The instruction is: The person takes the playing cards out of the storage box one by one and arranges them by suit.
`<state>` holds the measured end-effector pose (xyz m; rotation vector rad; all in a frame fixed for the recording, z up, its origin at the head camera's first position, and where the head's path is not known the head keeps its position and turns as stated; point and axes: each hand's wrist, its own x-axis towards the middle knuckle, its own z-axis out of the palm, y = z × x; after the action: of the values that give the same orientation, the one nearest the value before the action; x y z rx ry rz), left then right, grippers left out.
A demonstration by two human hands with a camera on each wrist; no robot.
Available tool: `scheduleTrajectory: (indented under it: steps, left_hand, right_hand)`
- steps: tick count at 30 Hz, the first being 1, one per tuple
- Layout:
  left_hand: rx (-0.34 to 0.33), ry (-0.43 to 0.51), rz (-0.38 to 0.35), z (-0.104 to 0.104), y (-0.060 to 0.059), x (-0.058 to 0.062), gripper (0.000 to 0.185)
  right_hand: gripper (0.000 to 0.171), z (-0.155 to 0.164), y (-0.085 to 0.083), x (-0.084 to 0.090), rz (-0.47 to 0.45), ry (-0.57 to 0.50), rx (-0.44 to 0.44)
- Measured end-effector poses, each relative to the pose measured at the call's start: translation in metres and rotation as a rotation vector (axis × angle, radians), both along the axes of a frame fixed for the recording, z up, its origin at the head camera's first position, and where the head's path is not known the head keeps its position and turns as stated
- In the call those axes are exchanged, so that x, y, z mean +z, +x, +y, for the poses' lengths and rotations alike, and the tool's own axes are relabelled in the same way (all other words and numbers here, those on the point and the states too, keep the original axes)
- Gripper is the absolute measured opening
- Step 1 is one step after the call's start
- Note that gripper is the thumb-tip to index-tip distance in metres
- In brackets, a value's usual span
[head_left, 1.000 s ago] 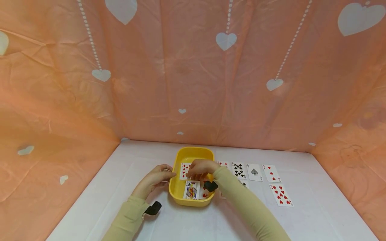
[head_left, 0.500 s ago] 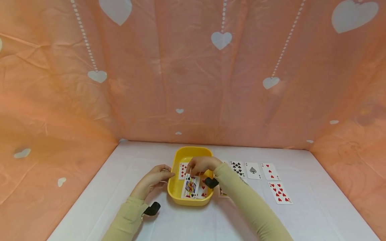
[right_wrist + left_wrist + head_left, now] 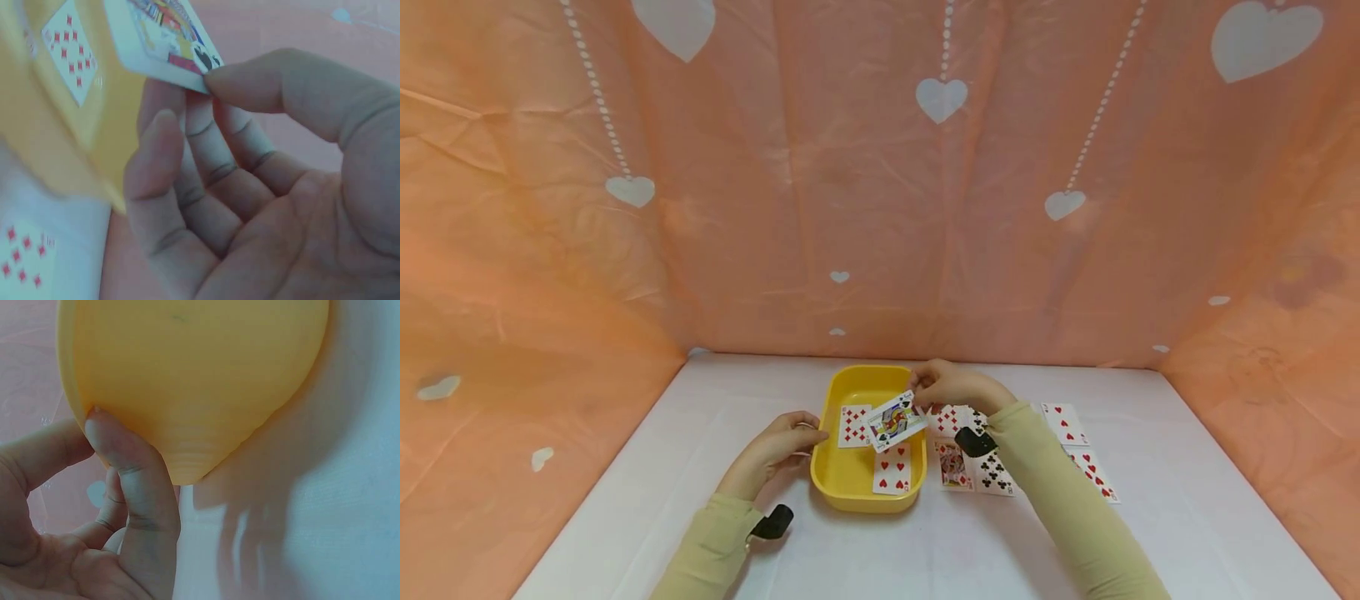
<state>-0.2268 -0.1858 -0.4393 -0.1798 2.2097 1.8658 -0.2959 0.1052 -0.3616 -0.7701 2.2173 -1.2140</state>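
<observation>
My right hand (image 3: 958, 387) pinches a spade face card (image 3: 897, 422) by its corner, above the right side of a yellow tray (image 3: 850, 502). In the right wrist view the thumb presses on this playing card (image 3: 172, 44), with fingers beneath it. The card is tilted and overlaps two others lying in the tray: a diamond card (image 3: 852, 427) and a heart card (image 3: 891, 471). At the tray's left side, my left hand (image 3: 775, 450) holds the rim. The left wrist view shows its thumb inside the yellow wall (image 3: 187, 369) and a finger outside.
Right of the tray, more cards lie face up in two rows on the white table (image 3: 850, 558). Among them are a red face card (image 3: 953, 464), a club card (image 3: 995, 477) and a three of hearts (image 3: 1063, 423). The right forearm covers some. An orange curtain (image 3: 865, 208) stands behind.
My right hand has lifted the spade face card off the heart card and moved right and up with it, turning it aslant. The left hand stays on the tray rim.
</observation>
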Motion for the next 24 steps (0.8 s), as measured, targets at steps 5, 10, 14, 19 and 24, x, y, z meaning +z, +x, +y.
scheduleTrajectory:
  steps: [5,10,14,19,24]
  left_hand:
    - [0.007,-0.004,-0.004,-0.001,0.0,-0.001,0.021]
    - [0.006,-0.008,-0.016,-0.002,0.001,0.0,0.023]
    - [0.006,-0.007,-0.018,-0.003,0.001,0.002,0.024]
    - [0.001,-0.023,-0.007,-0.003,0.002,0.002,0.027]
    - [-0.04,-0.022,0.014,-0.001,0.002,0.001,0.028]
  right_hand:
    - [0.025,0.034,0.008,0.003,-0.004,-0.046,-0.022]
    - [0.024,0.065,0.016,0.001,-0.013,-0.051,-0.084]
    - [0.022,0.087,0.023,-0.003,-0.015,-0.078,-0.126]
    - [0.02,0.113,0.035,-0.013,-0.003,-0.08,-0.206]
    - [0.019,0.142,0.053,-0.032,-0.053,-0.127,-0.301]
